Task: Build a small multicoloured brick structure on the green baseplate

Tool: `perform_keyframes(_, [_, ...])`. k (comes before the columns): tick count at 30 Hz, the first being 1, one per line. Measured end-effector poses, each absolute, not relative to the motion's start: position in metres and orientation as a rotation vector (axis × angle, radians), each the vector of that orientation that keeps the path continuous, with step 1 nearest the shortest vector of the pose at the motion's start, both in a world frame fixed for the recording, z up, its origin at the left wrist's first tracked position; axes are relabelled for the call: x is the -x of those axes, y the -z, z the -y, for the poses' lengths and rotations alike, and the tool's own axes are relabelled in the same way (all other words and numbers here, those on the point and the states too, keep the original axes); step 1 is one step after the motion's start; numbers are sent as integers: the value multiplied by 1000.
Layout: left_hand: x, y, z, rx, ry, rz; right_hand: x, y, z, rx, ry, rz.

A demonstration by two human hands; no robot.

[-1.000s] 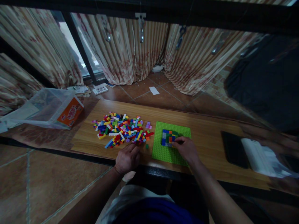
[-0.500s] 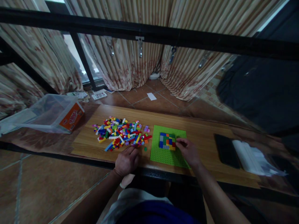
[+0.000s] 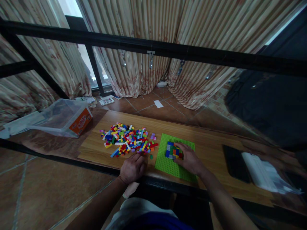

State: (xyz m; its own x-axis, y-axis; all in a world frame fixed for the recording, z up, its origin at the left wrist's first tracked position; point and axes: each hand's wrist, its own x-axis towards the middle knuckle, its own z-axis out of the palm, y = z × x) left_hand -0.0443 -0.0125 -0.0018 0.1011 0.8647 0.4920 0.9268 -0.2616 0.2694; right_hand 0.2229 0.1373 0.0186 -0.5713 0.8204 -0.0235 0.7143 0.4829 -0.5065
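A green studded baseplate [image 3: 165, 167] lies on the wooden board, bearing a flat, roughly square build of toy bricks [image 3: 170, 150] in blue, grey, green, orange, yellow and red. Over the right part of this build is my right hand [image 3: 189, 158], its fingers at the far edge and its thumb at the near edge, gripping it across. The palm hides the build's right side. My left hand [image 3: 133, 167] rests closed at the board's front edge, just before a pile of loose toy bricks [image 3: 128, 140]; whatever its curled fingers hold is hidden. A small dark green piece [image 3: 151, 156] lies between hand and baseplate.
To the left stands a clear plastic bin [image 3: 59, 116] with an orange label. At the right lie a dark flat object [image 3: 235, 163] and a white plastic-wrapped packet [image 3: 261, 172]. A black metal rail [image 3: 163, 46] with hanging clips crosses beyond the board [image 3: 211, 153].
My right hand has gone from a pinch at the build's right edge to a wider span across its near and far edges. My left hand stays by the pile. The camera view has shifted slightly.
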Motion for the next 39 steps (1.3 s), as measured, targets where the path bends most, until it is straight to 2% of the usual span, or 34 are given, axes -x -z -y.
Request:
perform_keyframes(11, [46,4,12,2249,882,1842,-248,-2,-103,1824,-100,2066])
perform_keyframes(14, [46,5,11,2253,895,1826,-241,-1,-95,1867,-124,2017])
perform_keyframes(23, [46,5,11,2254,862,1853,-235,-11,-102,1828,-522,2029])
perform_keyframes(30, [47,8,12,2273,826,1863,-215,-15,-97,1563,-267,2226])
perform_keyframes(39, [46,7,12,2283,815,1874,-189,10,-81,1465,-107,2491])
